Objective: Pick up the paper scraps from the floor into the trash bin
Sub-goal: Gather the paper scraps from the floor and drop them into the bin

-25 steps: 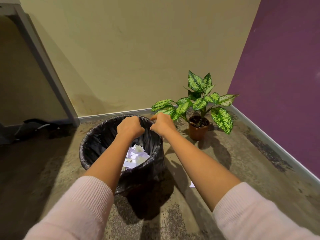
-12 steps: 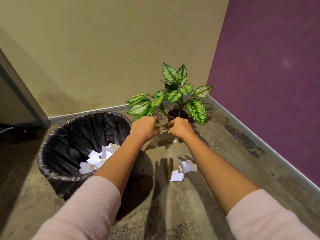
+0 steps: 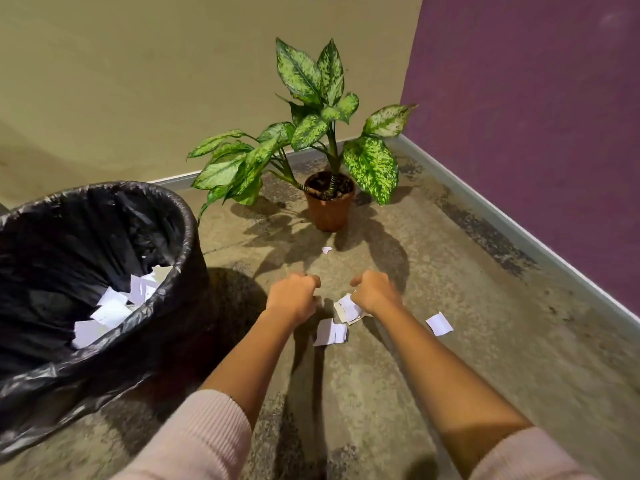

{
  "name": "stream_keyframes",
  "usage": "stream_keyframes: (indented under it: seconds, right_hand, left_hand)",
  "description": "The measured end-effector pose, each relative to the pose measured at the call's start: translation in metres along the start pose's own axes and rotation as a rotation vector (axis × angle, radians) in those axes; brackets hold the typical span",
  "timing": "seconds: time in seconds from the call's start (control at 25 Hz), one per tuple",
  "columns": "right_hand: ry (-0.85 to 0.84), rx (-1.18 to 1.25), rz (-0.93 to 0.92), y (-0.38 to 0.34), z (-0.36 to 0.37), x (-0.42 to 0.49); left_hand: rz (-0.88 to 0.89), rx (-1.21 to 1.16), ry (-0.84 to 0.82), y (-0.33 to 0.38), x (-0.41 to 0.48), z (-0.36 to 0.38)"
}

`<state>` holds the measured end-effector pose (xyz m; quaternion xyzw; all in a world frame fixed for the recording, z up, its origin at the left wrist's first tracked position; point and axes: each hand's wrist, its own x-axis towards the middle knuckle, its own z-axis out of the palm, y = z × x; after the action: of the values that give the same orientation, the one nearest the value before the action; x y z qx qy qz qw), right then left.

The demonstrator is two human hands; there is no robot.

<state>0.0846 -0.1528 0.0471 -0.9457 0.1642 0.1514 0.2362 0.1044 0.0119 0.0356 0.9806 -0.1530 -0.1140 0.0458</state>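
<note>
Head view shows both your hands low over the concrete floor [image 3: 433, 358], among the scraps that are not yet picked up. Your left hand [image 3: 294, 296] is curled, fingers bent under, and whether it holds anything I cannot tell from this angle. Your right hand [image 3: 375, 292] is curled too, its fingers down at the crumpled scrap [image 3: 348, 308]; it looks about to close on that piece, but a firm hold is not shown.

To do this step well, I judge you should pinch the crumpled piece by a raised edge, then sweep the flat pair of scraps [image 3: 330, 332] just beside it toward your palm rather than picking at them; flat paper on rough concrete tends to resist a straight lift. Gather several before you travel to the bin, and close your fist fully so nothing flutters out.

Two pieces lie apart from the cluster: a single scrap [image 3: 439, 323] to your right, and a small scrap [image 3: 326, 250] nearer the potted plant [image 3: 329, 206]. Mind the leaves when you reach for that one.

The trash bin [image 3: 187, 216] stands to your left, lined with a black bag, and holds a loose heap of white scraps in the bin [image 3: 114, 306] with ample room above. The pot holds soil and the plant stem only.
</note>
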Motion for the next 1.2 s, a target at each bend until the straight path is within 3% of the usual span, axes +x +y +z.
stream_keyframes:
  seconds: [0.2,0.44,0.72,1.0,1.2]
  right_hand:
    - [0.082,-0.198,-0.09,0.026,0.036,0.025]
    - [0.147,-0.229,-0.118,0.027,0.056,0.064]
    - [0.25,-0.372,-0.184,0.027,0.065,0.078]
    - [0.271,-0.36,-0.177,0.024,0.066,0.081]
    - [0.231,-0.127,-0.066,0.025,0.072,0.069]
  left_hand:
    - [0.038,0.095,0.004,0.006,0.034,0.037]
    - [0.055,0.046,0.07,0.004,0.092,0.056]
    - [0.096,0.082,-0.074,0.002,0.146,0.06]
    - [0.102,0.012,0.026,0.006,0.126,0.068]
    - [0.136,-0.093,0.063,0.011,0.083,0.076]
